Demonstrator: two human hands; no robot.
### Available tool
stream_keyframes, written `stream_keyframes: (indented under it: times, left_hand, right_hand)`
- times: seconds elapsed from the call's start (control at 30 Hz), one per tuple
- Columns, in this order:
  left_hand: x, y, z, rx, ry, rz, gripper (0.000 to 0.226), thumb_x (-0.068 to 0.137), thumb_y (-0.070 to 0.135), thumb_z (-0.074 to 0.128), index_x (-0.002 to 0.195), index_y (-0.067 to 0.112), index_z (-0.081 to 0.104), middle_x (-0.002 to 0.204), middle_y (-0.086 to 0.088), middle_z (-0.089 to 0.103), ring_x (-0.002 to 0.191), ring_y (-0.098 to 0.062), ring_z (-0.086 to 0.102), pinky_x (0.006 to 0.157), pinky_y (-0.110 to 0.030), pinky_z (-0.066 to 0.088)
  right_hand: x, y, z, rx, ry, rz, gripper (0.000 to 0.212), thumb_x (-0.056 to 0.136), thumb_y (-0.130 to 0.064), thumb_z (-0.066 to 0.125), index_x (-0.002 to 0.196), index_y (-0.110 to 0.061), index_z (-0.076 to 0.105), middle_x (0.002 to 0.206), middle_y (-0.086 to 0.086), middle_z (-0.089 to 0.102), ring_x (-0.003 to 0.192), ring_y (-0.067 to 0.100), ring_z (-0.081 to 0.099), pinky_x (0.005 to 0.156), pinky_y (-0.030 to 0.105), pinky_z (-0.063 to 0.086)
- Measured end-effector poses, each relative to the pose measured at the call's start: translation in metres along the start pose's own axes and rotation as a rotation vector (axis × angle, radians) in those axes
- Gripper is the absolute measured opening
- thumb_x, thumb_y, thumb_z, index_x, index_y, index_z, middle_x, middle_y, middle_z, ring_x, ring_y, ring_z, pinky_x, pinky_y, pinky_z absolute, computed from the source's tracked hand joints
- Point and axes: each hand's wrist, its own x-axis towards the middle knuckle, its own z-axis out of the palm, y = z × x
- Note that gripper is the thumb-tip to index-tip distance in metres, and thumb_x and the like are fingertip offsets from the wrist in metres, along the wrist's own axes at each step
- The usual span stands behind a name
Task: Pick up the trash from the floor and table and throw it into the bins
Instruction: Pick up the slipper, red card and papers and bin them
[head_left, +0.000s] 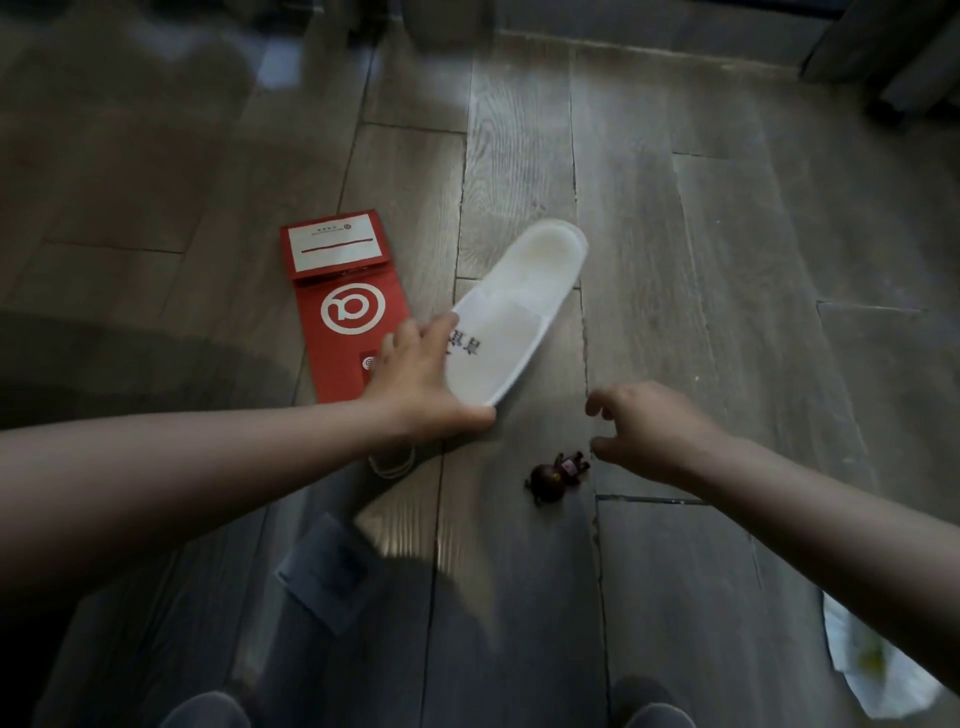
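Slipper (511, 317) is gripped at its toe end by your left hand (415, 384) for lifting, while your right hand (649, 431) hovers empty and loose-fingered over the toy (556, 475).

We record: paper bag (348, 306) on floor (727, 260), slipper (519, 312) just right; figurine (558, 475) nearer us, rightward; flat packet (327, 577) near left; wrapper (862, 660) far right.

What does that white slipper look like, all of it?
The white, thin fabric slipper has a flat sole, a rounded heel, a faintly yellowish insole and a toe band printed with dark characters. It slants over the grey wooden floor, heel pointing away. The left hand grips its toe end, fingers on top, thumb at the edge. Whether it is off the floor is unclear.
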Motion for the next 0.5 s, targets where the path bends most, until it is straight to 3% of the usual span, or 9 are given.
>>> stream_keyframes:
  times: [0.1, 0.3, 0.4, 0.5]
  left_hand:
    - [0.005, -0.015, -0.016, 0.039, 0.061, -0.102, 0.109, 0.054, 0.057, 0.076, 0.144, 0.026, 0.021, 0.134, -0.012, 0.032, 0.122, -0.032, 0.033, 0.102, -0.042, 0.035]
    - [0.008, -0.042, -0.027, 0.126, 0.118, -0.204, 0.106, 0.056, 0.059, 0.077, 0.140, 0.027, 0.022, 0.133, -0.013, 0.032, 0.119, -0.034, 0.035, 0.099, -0.046, 0.036]
    - [0.007, -0.052, -0.025, 0.151, 0.080, -0.204, 0.113, 0.056, 0.062, 0.077, 0.144, 0.026, 0.015, 0.139, -0.014, 0.028, 0.123, -0.034, 0.033, 0.100, -0.047, 0.032]
    - [0.005, -0.048, -0.019, 0.199, 0.022, -0.175, 0.120, 0.058, 0.067, 0.075, 0.147, 0.026, 0.006, 0.152, -0.013, 0.011, 0.137, -0.036, 0.018, 0.108, -0.052, 0.023]
  right_hand:
    - [0.003, -0.013, 0.004, -0.009, -0.016, -0.047, 0.045, 0.089, -0.030, 0.066, 0.131, -0.018, 0.054, 0.126, 0.004, 0.060, 0.113, 0.020, 0.056, 0.091, 0.031, 0.050]
    - [0.001, -0.041, 0.029, 0.038, -0.079, -0.180, 0.040, 0.090, -0.029, 0.063, 0.128, -0.020, 0.056, 0.121, 0.002, 0.060, 0.105, 0.019, 0.059, 0.081, 0.028, 0.049]
    - [-0.005, -0.033, 0.034, 0.044, -0.093, -0.141, 0.032, 0.090, -0.031, 0.062, 0.119, -0.019, 0.060, 0.113, 0.001, 0.062, 0.100, 0.019, 0.059, 0.074, 0.026, 0.045]
    - [-0.012, -0.015, 0.033, 0.033, -0.116, -0.052, 0.027, 0.087, -0.028, 0.062, 0.112, -0.018, 0.063, 0.110, 0.002, 0.064, 0.099, 0.020, 0.060, 0.080, 0.033, 0.051]
